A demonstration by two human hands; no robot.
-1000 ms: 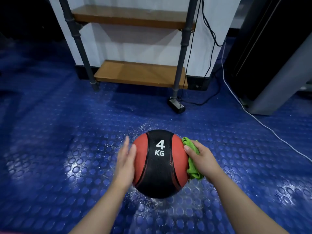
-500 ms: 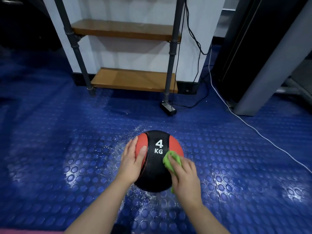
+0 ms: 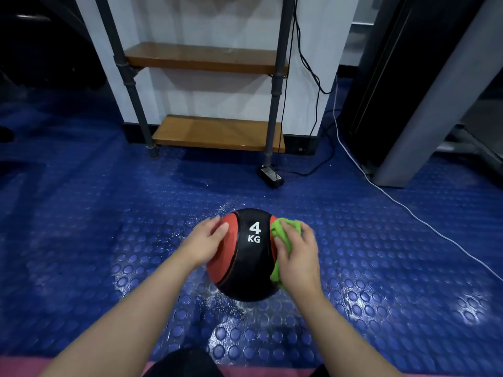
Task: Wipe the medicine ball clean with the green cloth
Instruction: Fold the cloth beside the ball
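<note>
One medicine ball (image 3: 251,263), left hand (image 3: 204,242) touching, right hand (image 3: 298,257) holding green cloth (image 3: 284,229)

Blue studded floor (image 3: 81,240); pipe rack with two wooden shelves (image 3: 217,133); black adapter (image 3: 270,176) by its leg; white cable (image 3: 408,210) at right.

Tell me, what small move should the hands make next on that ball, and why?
Probably slide the cloth leftward over the black middle of the ball. The right hand holds the cloth bunched against the right red panel, the left hand rests flat on the left red panel to steady the ball, and the black part between them, marked "4 KG", lies uncovered.
</note>
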